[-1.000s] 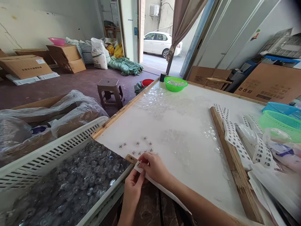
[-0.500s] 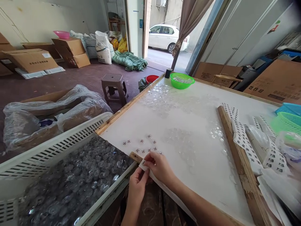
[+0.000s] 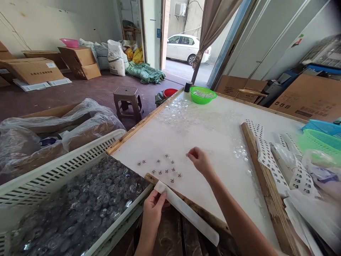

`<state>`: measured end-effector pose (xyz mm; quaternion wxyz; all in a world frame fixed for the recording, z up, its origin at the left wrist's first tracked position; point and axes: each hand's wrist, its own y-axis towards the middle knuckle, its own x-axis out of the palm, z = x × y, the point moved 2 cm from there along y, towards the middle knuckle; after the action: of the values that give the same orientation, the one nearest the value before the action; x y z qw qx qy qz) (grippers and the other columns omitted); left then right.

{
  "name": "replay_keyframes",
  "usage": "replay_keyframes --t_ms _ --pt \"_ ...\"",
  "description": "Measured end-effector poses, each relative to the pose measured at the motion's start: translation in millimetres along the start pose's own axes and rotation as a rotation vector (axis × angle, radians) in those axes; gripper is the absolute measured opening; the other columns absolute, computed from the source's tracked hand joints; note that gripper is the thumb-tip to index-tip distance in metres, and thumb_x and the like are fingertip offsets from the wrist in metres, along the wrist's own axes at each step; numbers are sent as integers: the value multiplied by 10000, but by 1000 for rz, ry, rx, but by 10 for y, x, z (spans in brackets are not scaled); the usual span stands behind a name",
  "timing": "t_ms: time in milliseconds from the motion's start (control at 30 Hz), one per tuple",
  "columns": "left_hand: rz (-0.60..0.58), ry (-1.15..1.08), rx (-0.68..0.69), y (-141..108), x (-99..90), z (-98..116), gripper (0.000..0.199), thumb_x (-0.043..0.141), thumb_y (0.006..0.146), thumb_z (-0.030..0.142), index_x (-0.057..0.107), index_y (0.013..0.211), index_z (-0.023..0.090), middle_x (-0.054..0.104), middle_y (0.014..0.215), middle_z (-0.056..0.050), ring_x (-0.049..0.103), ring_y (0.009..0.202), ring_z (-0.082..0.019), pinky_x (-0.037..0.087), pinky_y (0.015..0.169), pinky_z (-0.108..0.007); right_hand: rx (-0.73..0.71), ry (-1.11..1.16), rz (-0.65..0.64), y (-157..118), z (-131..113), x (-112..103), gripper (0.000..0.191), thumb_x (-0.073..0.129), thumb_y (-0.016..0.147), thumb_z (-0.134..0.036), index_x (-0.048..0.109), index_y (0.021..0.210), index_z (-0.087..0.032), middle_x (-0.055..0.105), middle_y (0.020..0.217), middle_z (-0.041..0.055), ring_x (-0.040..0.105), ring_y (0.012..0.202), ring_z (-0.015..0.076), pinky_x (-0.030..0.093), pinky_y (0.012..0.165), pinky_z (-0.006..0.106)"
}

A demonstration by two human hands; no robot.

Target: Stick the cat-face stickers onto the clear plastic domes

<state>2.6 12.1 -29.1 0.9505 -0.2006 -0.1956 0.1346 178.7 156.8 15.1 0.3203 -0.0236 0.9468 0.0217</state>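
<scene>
My left hand [image 3: 154, 205] pinches the end of a long white paper strip [image 3: 186, 212] at the table's near edge. Over the white tabletop [image 3: 138, 142], my right hand [image 3: 199, 160] is closed, with a tiny dark-marked piece at its fingertips, likely a sticker. Clear round discs [image 3: 205, 161] lie under and around that hand, faint against the white. To its left, several discs with small dark prints [image 3: 166, 171] are spread near the front edge. Printed sticker strips [image 3: 266, 153] rest at the right, beyond a wooden bar [image 3: 262, 177].
A white crate [image 3: 106, 140] of clear round pieces stands at the left. A green bowl [image 3: 203, 96] and a dark cup [image 3: 188, 86] are at the table's far corner. Beyond are a stool [image 3: 128, 101], a plastic-lined box [image 3: 58, 131] and cartons [image 3: 80, 58].
My right hand has left the strip and moved up and right over the clear discs. My left hand still holds the strip, now more fully visible. The camera view has shifted slightly.
</scene>
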Motion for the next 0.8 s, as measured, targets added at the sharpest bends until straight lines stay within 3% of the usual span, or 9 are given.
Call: replay_keyframes --t_ms 100,233,600,700,800 --pt "13 -2 18 -33 40 58 429 711 624 422 664 930 125 663 834 -77 585 706 -207 499 607 -287 76 -103 -93 211 200 -49 127 510 732 -274 545 722 -152 545 647 11 481 601 123 362 551 233" --pt "22 -1 12 -41 32 72 442 718 606 430 669 924 127 664 817 -73 579 674 -195 492 591 -280 88 -145 -180 267 266 40 84 522 702 -230 558 704 -155 571 648 6 498 581 114 353 527 219" --pt "44 10 24 -30 28 45 449 700 624 443 666 942 127 665 822 -82 576 650 -192 492 579 -280 80 -264 -214 311 286 109 53 526 710 -181 570 707 -151 594 700 17 514 632 117 351 547 214" --pt "93 9 50 -45 40 55 458 688 628 458 669 950 132 668 847 -96 598 688 -224 488 556 -281 68 -296 -216 309 279 165 46 529 717 -167 571 713 -149 592 706 25 505 626 118 338 542 215" --pt "69 12 28 -51 50 66 462 704 609 456 674 935 130 670 839 -97 603 697 -234 490 556 -287 38 -333 -207 276 243 255 40 528 721 -138 566 714 -149 581 701 29 495 638 121 327 562 221"
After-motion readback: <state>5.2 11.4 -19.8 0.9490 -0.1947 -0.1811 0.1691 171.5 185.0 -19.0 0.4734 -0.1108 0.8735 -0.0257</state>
